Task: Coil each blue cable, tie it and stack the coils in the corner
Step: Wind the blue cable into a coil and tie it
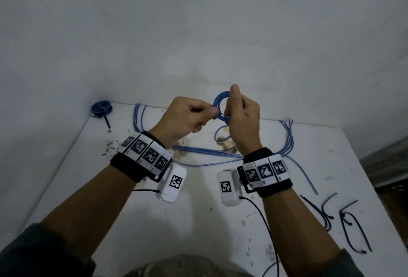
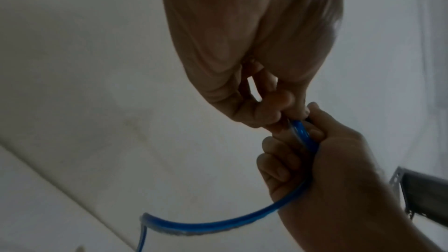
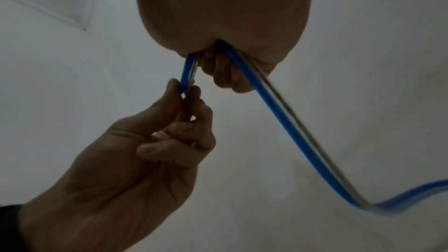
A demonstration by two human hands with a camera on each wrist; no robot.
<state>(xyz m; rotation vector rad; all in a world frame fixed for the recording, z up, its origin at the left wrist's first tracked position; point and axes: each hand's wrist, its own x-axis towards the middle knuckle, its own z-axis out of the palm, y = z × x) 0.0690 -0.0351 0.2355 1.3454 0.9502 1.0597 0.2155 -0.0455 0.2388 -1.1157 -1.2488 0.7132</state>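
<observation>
Both hands are raised above the white table (image 1: 287, 166), meeting on a small ring of blue cable (image 1: 217, 103). The right hand (image 1: 241, 120) has its fingers curled round the right side of the ring, thumb pointing up, and the cable's loose tail drops from that fist toward the table. The left hand (image 1: 187, 117) pinches the ring's left edge between thumb and forefinger, its other fingers folded into the palm. More blue cables (image 1: 220, 154) lie uncoiled across the far part of the table, below and behind the hands. A finished blue coil (image 1: 102, 108) sits in the far left corner against the wall. Several black ties (image 1: 344, 217) lie on the table's right edge.
</observation>
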